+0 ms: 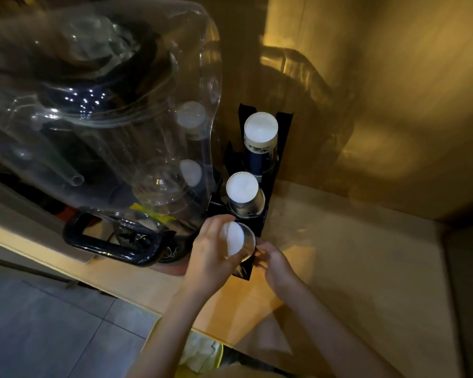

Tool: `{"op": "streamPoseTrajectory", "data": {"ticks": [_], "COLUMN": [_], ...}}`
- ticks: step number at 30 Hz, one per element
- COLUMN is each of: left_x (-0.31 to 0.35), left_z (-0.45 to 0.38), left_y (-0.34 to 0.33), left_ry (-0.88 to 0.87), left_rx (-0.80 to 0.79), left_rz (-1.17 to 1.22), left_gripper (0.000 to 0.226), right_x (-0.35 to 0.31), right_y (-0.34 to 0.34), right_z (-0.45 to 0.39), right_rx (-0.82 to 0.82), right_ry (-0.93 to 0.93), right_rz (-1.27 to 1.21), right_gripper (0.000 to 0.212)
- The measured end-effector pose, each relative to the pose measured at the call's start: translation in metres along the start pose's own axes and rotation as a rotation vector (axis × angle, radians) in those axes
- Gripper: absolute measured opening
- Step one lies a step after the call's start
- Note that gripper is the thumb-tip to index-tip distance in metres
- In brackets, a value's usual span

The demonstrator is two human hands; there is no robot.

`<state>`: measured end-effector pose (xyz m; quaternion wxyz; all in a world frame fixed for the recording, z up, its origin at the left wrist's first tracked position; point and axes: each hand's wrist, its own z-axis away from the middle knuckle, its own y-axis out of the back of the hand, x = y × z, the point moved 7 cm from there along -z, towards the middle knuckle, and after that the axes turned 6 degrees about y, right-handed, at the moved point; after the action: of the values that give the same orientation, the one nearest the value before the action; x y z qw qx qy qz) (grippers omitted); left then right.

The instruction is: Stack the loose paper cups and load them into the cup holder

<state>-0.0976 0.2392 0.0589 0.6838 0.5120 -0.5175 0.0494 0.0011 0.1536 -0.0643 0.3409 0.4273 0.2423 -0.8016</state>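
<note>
A black cup holder (283, 137) stands on the counter against the wall. Its far slot holds a tall stack of upside-down cups (260, 132) with a white base and a dark blue side. The middle slot holds a shorter stack (243, 190). At the near slot, my left hand (210, 255) is wrapped around another white-bottomed cup stack (232, 241), which sits tilted over the slot. My right hand (275, 261) touches the holder's near right edge with its fingertips, just beside that stack.
A large clear plastic dome over a dark machine (99, 126) fills the left, its black handle (112, 241) close to my left hand. The wooden counter (352, 268) spreads to the right, its edge running in front of me. A yellow-rimmed bin (202, 353) stands below.
</note>
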Motion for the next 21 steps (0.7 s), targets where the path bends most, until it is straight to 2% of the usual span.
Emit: {"op": "streamPoseTrajectory", "data": {"ticks": [2,7,14,21], "left_x": [-0.003,-0.009,-0.014,-0.012], "left_z": [-0.004,-0.01,-0.01,-0.007], "left_y": [-0.008,-0.023,-0.029,-0.032], "left_ry": [0.009,0.054,0.139,0.215], "left_rx": [-0.019,-0.044,-0.032,-0.117], "left_rz": [-0.007,-0.012,-0.005,-0.258], "left_gripper": [0.054,0.053,0.057,0.059], "right_x": [0.005,0.0,-0.012,-0.035], "right_y": [0.002,-0.002,0.002,0.003], "right_z": [-0.006,-0.006,-0.005,0.008], "right_rx": [0.05,0.012,-0.042,-0.097], "right_ry": [-0.009,-0.038,0.073,0.197], "right_rz": [-0.024,0.021,0.178,0.486], "right_gripper": [0.028,0.027,0.028,0.028]}}
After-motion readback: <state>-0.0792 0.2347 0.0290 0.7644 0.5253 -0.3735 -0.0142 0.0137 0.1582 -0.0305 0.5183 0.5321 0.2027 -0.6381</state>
